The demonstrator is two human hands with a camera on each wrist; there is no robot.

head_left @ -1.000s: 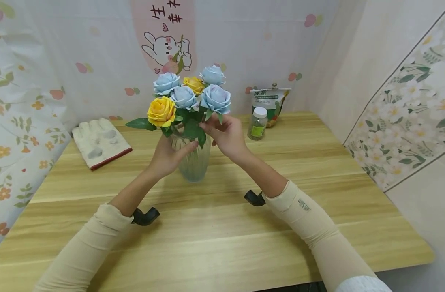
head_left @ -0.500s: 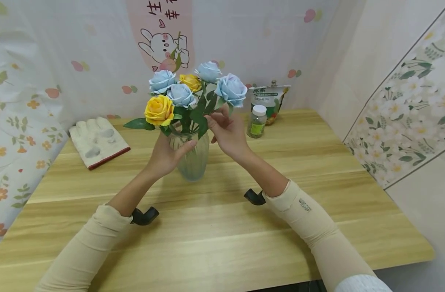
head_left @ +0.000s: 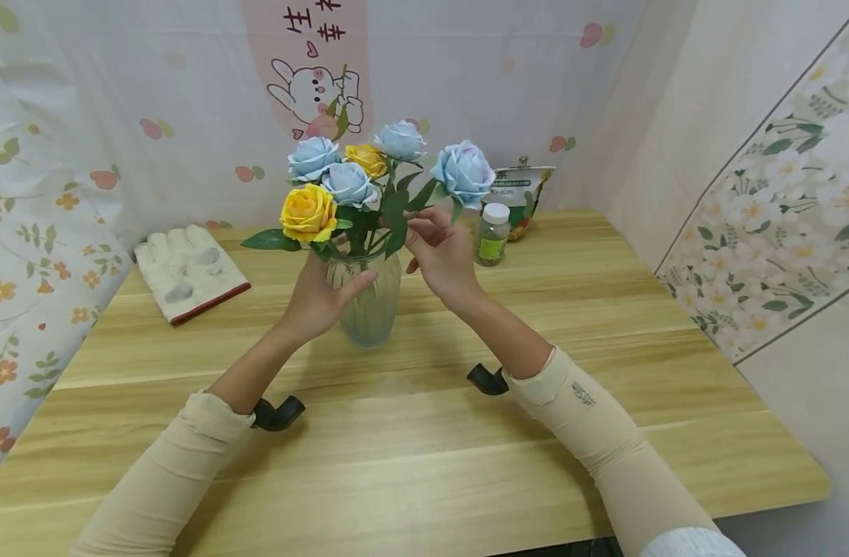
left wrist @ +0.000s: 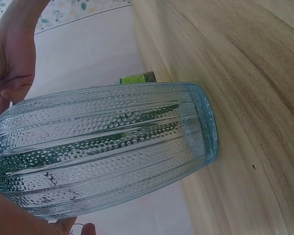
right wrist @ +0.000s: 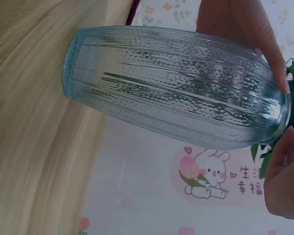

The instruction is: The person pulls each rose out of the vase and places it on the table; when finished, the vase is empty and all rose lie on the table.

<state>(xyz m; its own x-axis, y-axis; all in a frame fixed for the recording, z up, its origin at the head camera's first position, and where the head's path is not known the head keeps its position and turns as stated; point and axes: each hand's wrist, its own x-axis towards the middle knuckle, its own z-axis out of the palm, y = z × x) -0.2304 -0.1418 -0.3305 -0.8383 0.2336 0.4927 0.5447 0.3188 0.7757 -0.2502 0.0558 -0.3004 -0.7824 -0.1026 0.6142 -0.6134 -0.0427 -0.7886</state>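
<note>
A ribbed, pale blue-green glass vase (head_left: 369, 309) stands upright on the wooden table. My left hand (head_left: 320, 298) grips it near the rim, thumb across the front. Blue and yellow roses with green leaves rise from it, among them a yellow rose (head_left: 308, 213) at the front left. To the right of the bunch leans a blue rose (head_left: 464, 174); my right hand (head_left: 448, 259) pinches it just below the bloom, beside the vase's mouth. The left wrist view shows green stems through the textured glass vase (left wrist: 108, 142). The rose's pinched part is mostly hidden behind my fingers.
Behind my right hand stand a small white-capped jar (head_left: 492, 234) and a printed pouch (head_left: 525, 189). A white work glove (head_left: 191, 272) with a red cuff lies at the left. A patterned cloth (head_left: 466, 77) hangs behind the table.
The blue rose in my right hand has swung right, away from the other blooms, with the hand shifting slightly right. My left hand keeps its hold on the vase.
</note>
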